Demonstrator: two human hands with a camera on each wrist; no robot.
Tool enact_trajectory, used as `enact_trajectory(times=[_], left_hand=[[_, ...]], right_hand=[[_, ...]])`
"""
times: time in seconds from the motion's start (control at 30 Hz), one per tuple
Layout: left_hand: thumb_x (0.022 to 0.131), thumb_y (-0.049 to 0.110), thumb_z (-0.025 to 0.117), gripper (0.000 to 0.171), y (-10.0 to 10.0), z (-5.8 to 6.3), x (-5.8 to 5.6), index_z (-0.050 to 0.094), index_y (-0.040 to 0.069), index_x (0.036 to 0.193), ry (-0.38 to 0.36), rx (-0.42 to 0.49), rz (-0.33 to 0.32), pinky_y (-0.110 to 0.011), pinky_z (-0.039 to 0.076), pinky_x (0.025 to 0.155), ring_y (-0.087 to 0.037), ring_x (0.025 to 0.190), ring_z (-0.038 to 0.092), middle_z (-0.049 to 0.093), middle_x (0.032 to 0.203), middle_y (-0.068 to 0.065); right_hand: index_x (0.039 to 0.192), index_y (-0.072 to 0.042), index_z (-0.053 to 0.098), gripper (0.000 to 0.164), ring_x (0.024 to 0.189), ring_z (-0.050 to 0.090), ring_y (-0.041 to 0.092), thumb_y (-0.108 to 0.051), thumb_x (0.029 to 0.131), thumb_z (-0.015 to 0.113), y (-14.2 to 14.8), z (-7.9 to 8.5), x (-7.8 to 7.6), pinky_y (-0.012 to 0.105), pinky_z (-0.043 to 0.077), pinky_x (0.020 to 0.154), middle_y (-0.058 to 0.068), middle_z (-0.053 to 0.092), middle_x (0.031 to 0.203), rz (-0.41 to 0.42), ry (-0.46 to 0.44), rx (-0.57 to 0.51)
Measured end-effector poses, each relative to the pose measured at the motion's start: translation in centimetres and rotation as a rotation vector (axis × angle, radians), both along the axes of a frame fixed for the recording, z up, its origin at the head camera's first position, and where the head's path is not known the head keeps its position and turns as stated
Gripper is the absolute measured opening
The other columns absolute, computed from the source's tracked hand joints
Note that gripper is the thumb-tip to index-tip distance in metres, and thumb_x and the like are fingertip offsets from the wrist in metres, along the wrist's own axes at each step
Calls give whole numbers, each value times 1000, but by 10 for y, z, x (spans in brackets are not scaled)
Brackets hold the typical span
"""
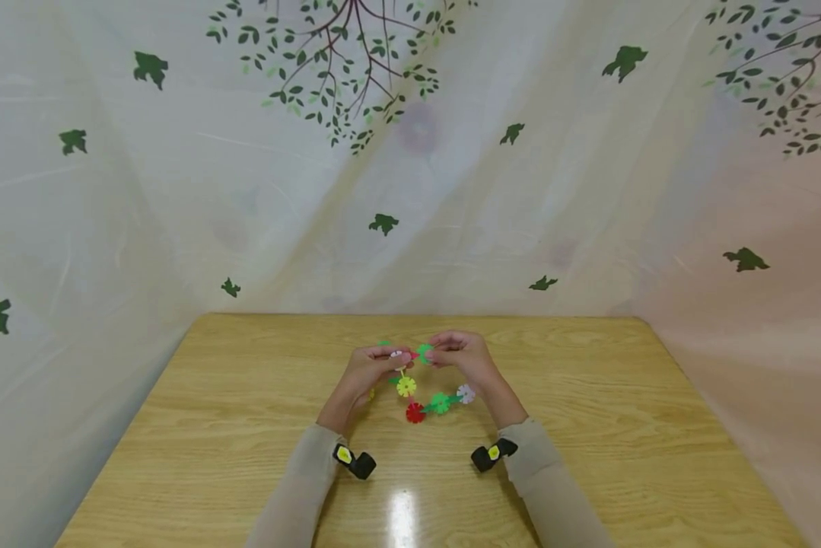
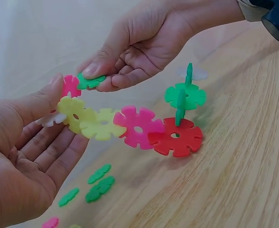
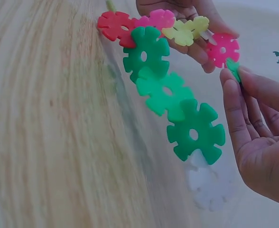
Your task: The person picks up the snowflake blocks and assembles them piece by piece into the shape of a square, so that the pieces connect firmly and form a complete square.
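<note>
A chain of notched plastic snowflake discs hangs between the two hands. My left hand point(image 1: 369, 373) pinches its white disc point(image 2: 53, 118) between thumb and fingers, beside a pink disc point(image 3: 223, 50). My right hand point(image 1: 470, 359) pinches a green disc point(image 2: 90, 81) whose edge meets that pink one. From the white disc the chain runs through yellow discs point(image 2: 102, 128), another pink disc point(image 2: 134, 124) and a red disc point(image 2: 183, 145). It then turns through several green discs point(image 3: 196, 140) to a pale white disc point(image 3: 209, 187) at the far end, below my right wrist.
Loose green discs point(image 2: 100, 188) and a pink disc point(image 2: 50, 222) lie on the wooden table point(image 1: 211, 426), near and partly behind my left hand. A pale curtain point(image 1: 280, 228) printed with leaves hangs behind the table. Each wrist wears a small black camera point(image 1: 362, 465).
</note>
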State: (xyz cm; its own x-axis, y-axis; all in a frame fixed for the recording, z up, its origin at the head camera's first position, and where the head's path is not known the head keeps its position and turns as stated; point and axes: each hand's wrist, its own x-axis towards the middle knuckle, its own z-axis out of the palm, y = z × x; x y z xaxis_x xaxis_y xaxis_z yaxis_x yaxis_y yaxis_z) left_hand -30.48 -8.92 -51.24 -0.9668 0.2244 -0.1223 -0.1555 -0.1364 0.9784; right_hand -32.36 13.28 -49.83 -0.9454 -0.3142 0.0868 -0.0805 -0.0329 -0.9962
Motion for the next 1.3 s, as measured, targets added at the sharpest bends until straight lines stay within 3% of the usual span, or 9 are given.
enact_trajectory(times=[0.23, 0.43, 0.67, 0.87, 1.1, 1.3], left_hand=[[93, 12, 75, 28, 1, -3, -1, 73, -7, 114, 27, -30, -16, -27, 60, 84, -10, 87, 74, 78, 89, 1], [93, 12, 76, 18, 0, -4, -1, 76, -3, 104, 24, -50, -20, -33, 60, 86, -10, 84, 72, 77, 85, 3], [92, 12, 76, 16, 1, -2, 1, 77, -1, 100, 23, -58, -5, -29, 60, 83, -11, 84, 72, 76, 83, 3], [92, 11, 76, 12, 2, -3, 0, 78, 1, 98, 16, -40, -7, -26, 60, 81, -12, 84, 72, 77, 83, 3], [92, 11, 76, 14, -3, -2, 0, 77, 0, 101, -2, -42, -32, -28, 61, 82, -13, 86, 73, 76, 87, 1], [93, 16, 75, 26, -12, 2, -1, 74, -1, 112, -6, -98, -98, -36, 61, 89, -15, 90, 74, 76, 95, 0]], right_hand=[[112, 22, 63, 28, 70, 72, 10, 8, 89, 72, 3, 0, 1, 29, 63, 71, -1, 76, 85, 20, 6, -13], [110, 24, 63, 26, 70, 72, 10, 10, 89, 70, 5, -1, -1, 27, 62, 69, 10, 76, 86, 56, 25, -7], [109, 25, 62, 27, 70, 72, 10, 9, 89, 71, 3, -2, 0, 28, 62, 68, -1, 74, 80, 72, 31, -6], [108, 22, 65, 25, 70, 71, 11, 7, 89, 72, 2, -1, 1, 31, 63, 69, 1, 74, 80, 55, 39, 5], [111, 17, 66, 25, 74, 72, 12, 3, 90, 72, 2, 2, 2, 37, 64, 75, -1, 74, 83, 73, 10, 64], [119, 18, 61, 36, 79, 74, 13, -1, 92, 72, 5, 6, -1, 44, 63, 82, -3, 73, 87, 145, -10, 135]])
